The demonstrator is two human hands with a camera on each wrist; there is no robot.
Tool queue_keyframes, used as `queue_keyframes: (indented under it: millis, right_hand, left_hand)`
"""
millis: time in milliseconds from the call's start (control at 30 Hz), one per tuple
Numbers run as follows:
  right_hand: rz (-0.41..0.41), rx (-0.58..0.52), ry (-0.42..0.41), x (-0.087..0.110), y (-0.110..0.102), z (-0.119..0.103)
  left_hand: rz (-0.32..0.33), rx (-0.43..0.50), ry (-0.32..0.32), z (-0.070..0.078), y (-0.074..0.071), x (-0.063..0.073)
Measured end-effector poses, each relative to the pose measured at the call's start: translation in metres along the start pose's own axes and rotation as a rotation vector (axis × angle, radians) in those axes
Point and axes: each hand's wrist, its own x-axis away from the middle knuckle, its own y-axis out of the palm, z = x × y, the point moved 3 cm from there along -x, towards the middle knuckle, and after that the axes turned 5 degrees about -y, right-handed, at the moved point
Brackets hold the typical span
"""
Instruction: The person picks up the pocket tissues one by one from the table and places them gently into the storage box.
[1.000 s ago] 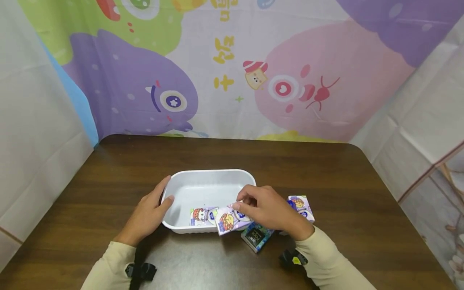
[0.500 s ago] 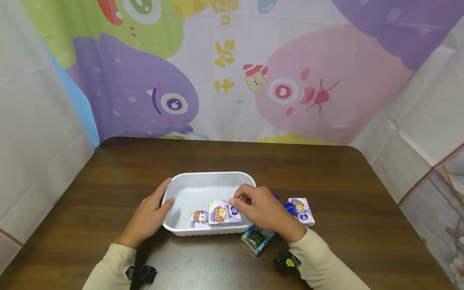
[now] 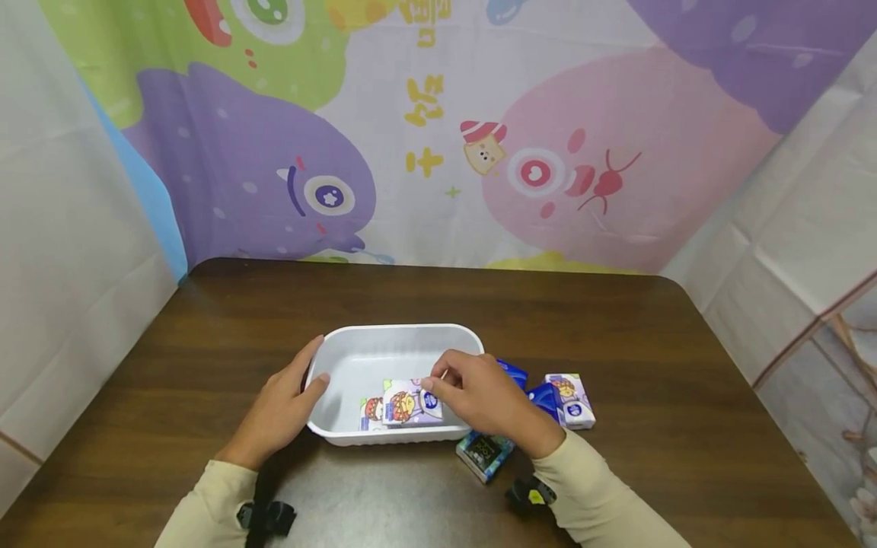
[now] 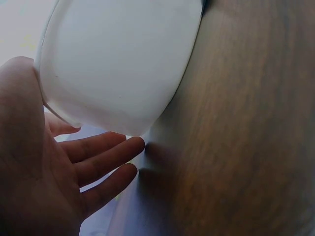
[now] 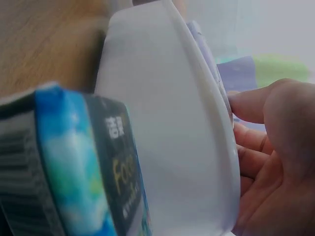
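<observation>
A white plastic tray (image 3: 397,335) sits mid-table. My left hand (image 3: 281,396) rests on its left end, thumb over the rim and fingers fairly straight against the outside. My right hand (image 3: 489,396) pinches a purple-and-white cartoon-printed tissue pack (image 3: 407,403) by its right end, inside the tray near the front wall. Beneath it, partly covered, lies a second cartoon tissue pack (image 3: 370,415). In the right wrist view the right thumb (image 5: 253,104) presses the pack, with the tray wall in front.
Outside the tray's right end lie a blue-green tissue pack (image 3: 485,455) with a dark label, blue packs (image 3: 543,397) partly behind the right hand, and another cartoon tissue pack (image 3: 572,402). The brown table (image 3: 603,327) meets a printed curtain (image 3: 425,213) at the back.
My right hand has carried the cartoon tissue pack left, from over the tray's front rim to inside, above the other pack. My left hand has stayed at the tray's end.
</observation>
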Motion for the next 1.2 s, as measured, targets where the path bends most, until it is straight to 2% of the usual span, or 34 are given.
queue_keyframes:
  millis: [267,700,1200]
  right_hand:
    - [-0.034,0.018,0.027,-0.005,0.008,-0.003]
    - [-0.099,0.123,0.075,-0.009,0.018,-0.006]
    - [-0.123,0.106,0.069,-0.013,0.020,-0.009]
  left_hand:
    - [-0.004,-0.004,-0.008,0.001,-0.001,0.000]
    - [-0.005,-0.013,-0.005,0.000,-0.001,0.000]
    - [0.001,-0.019,-0.006,-0.001,0.000,-0.001]
